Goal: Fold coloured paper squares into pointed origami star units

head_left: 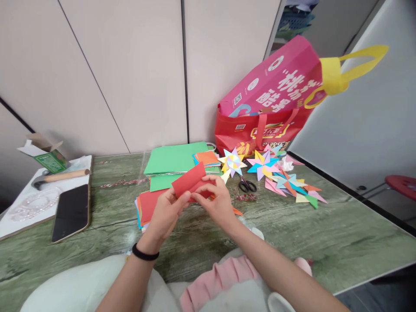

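Note:
A piece of red paper [189, 178], folded so that two layers show, is held up above the table between both my hands. My left hand [170, 209] pinches its lower left edge between thumb and fingers. On the right side, my right hand [212, 197] grips it, with the thumb near the lower edge and the fingers along the top. Below and left of the hands lies a stack of coloured paper [151, 206] with a red sheet uppermost. Green paper [175, 158] lies behind them, with a smaller stack topped by an orange sheet [208, 157].
Folded paper stars [233, 162] and loose pointed pieces [294, 184] lie to the right, beside black scissors [247, 185]. A red bag [253, 134] stands behind. At left are a phone [72, 212], a wooden-handled tool [65, 176] and a small opened box [48, 158].

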The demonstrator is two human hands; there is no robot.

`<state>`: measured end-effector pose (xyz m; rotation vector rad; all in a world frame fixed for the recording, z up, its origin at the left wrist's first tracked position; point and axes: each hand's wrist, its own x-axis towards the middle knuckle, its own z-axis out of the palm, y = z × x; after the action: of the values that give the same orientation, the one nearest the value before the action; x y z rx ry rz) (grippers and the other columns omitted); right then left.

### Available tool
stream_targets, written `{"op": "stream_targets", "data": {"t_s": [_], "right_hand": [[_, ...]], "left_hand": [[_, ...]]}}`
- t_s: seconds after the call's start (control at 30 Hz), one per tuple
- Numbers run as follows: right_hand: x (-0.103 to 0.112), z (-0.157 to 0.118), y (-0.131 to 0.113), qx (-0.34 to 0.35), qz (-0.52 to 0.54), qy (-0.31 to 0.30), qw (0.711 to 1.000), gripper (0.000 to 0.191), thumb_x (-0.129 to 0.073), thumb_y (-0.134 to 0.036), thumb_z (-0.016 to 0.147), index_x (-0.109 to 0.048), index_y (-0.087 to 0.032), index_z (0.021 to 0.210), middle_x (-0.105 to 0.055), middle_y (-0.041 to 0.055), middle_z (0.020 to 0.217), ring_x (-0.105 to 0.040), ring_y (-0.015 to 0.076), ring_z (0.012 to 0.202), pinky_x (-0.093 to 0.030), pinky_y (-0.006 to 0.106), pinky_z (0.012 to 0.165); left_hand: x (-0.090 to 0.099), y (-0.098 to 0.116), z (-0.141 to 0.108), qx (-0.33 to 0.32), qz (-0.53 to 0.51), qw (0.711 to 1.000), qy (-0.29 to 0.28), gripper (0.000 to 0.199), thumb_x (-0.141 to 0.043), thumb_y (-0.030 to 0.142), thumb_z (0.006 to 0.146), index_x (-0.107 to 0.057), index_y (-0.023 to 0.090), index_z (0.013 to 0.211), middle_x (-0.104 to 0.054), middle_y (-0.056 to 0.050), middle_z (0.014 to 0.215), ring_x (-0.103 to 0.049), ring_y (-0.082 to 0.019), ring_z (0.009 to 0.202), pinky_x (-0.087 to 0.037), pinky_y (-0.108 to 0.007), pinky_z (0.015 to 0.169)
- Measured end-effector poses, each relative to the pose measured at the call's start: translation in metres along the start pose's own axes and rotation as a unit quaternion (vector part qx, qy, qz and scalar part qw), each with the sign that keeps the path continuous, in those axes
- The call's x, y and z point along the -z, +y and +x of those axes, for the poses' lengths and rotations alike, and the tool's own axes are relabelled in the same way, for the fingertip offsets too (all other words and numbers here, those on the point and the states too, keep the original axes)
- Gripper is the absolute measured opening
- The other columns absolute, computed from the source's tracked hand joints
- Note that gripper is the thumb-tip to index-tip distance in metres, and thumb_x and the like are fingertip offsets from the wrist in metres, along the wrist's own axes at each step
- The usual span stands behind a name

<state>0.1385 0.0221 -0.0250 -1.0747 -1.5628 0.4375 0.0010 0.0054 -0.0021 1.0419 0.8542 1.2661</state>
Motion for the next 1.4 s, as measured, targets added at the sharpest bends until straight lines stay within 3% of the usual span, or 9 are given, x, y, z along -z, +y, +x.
{"op": "stream_targets", "data": {"t_s": [0.1,0.23,0.33,0.5,0.7,0.97,1.4], "right_hand": [[0.0019,0.0011,-0.0003,-0.022,0.023,0.016,0.999,0.008,-0.07,-0.028,0.067,-0.067,-0.021,0.066,-0.048,0.0075,0.104,-0.05,0.0224,0.103,-0.043,0.036,0.086],[0.007,0.0041,-0.0038,0.003,0.022,0.025,0.999,0.008,-0.071,-0.027,0.067,-0.066,-0.021,0.064,-0.045,0.0069,0.115,-0.049,0.0221,0.105,-0.039,0.037,0.092],[0.0093,0.0053,-0.004,-0.003,0.032,0.006,0.999,0.008,-0.072,-0.027,0.065,-0.067,-0.021,0.063,-0.054,0.0058,0.101,-0.054,0.0205,0.094,-0.043,0.035,0.084],[0.0066,0.0034,-0.0026,-0.042,0.045,0.01,0.998,0.013,-0.071,-0.03,0.066,-0.064,-0.021,0.059,-0.061,0.0006,0.069,-0.055,0.017,0.071,-0.043,0.032,0.07],[0.0052,0.0011,-0.0056,-0.044,0.035,0.022,0.998,0.013,-0.071,-0.029,0.066,-0.063,-0.02,0.06,-0.063,0.0001,0.067,-0.055,0.0168,0.07,-0.041,0.031,0.071],[0.0064,0.0001,-0.0068,-0.06,0.05,0.021,0.997,0.02,-0.07,-0.03,0.065,-0.054,-0.019,0.064,-0.057,-0.0035,0.062,-0.051,0.0125,0.059,-0.039,0.025,0.059],[0.0063,0.0018,-0.007,-0.077,0.063,0.038,0.994,0.024,-0.071,-0.03,0.063,-0.05,-0.018,0.062,-0.054,-0.0038,0.061,-0.048,0.0116,0.058,-0.039,0.024,0.059]], "left_hand": [[0.001,-0.0013,-0.0005,-0.013,0.03,0.999,-0.02,0.036,-0.072,0.022,0.067,-0.064,0.015,0.102,-0.069,-0.009,0.102,-0.062,-0.023,0.096,-0.049,-0.03,0.081],[0.0011,-0.0022,0.0002,0.005,0.026,1.0,-0.01,0.044,-0.071,0.022,0.068,-0.058,0.017,0.11,-0.069,-0.008,0.102,-0.065,-0.021,0.09,-0.051,-0.028,0.075],[0.0005,-0.0019,0.0004,0.02,0.029,0.999,0.003,0.048,-0.072,0.02,0.067,-0.055,0.018,0.112,-0.071,-0.006,0.094,-0.066,-0.019,0.084,-0.051,-0.026,0.073],[-0.0001,-0.0014,0.0013,0.017,-0.024,0.999,0.014,0.034,-0.074,0.018,0.063,-0.06,0.015,0.094,-0.071,-0.004,0.082,-0.067,-0.017,0.075,-0.053,-0.027,0.07],[0.0,-0.0043,0.0021,0.032,-0.072,0.996,0.044,0.025,-0.077,0.017,0.059,-0.062,0.012,0.079,-0.071,-0.005,0.073,-0.067,-0.02,0.076,-0.054,-0.03,0.072],[-0.0026,0.0003,0.0006,0.021,-0.064,0.997,0.043,0.036,-0.076,0.018,0.06,-0.063,0.011,0.093,-0.072,-0.009,0.088,-0.067,-0.022,0.084,-0.054,-0.031,0.074],[-0.0009,-0.0009,-0.0005,0.025,-0.046,0.997,0.055,0.028,-0.077,0.019,0.058,-0.065,0.011,0.082,-0.072,-0.005,0.076,-0.068,-0.019,0.071,-0.055,-0.029,0.069]]}}
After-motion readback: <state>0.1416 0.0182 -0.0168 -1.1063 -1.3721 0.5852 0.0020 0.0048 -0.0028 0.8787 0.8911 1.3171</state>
